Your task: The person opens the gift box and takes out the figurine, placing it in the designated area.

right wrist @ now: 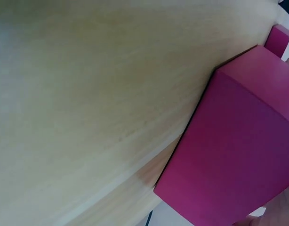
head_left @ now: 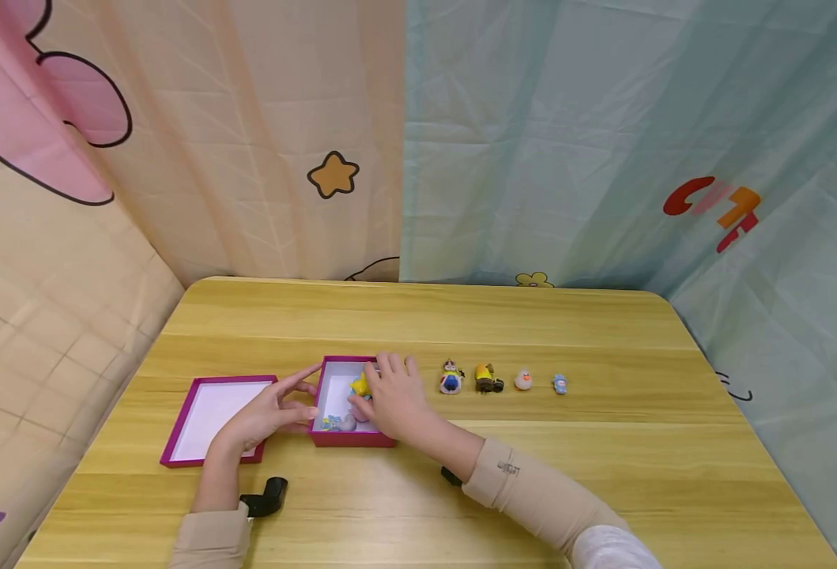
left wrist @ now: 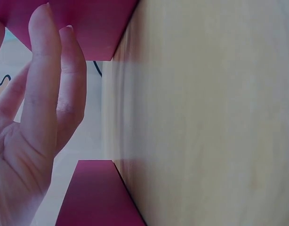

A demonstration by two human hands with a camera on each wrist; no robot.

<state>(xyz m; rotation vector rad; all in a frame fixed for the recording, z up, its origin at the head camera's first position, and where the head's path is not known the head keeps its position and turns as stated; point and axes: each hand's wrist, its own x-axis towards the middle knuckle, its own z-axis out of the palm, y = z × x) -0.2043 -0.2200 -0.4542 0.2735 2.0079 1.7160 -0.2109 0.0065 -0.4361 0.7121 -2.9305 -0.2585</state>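
A magenta box (head_left: 352,440) with a white inside stands uncovered on the table, a yellow star-shaped toy (head_left: 360,385) and several small pastel toys (head_left: 338,423) in it. At its left wall is my left hand (head_left: 270,412), fingertips against the side and thumb near the front left corner. In the left wrist view its fingers (left wrist: 43,89) reach to the magenta wall. My right hand (head_left: 400,401) is over the box's right part, fingers extended and thumb beside the yellow toy. The right wrist view shows mainly the box's outer walls (right wrist: 229,150), with most of that hand out of frame.
Left of the box lies its magenta lid (head_left: 208,415), white inside facing up. In a row to the right stand a caped figure (head_left: 450,378), a yellow-and-brown figure (head_left: 486,378), a white duck (head_left: 523,380) and a small blue figure (head_left: 559,385). Curtains hang behind the wooden table (head_left: 532,458).
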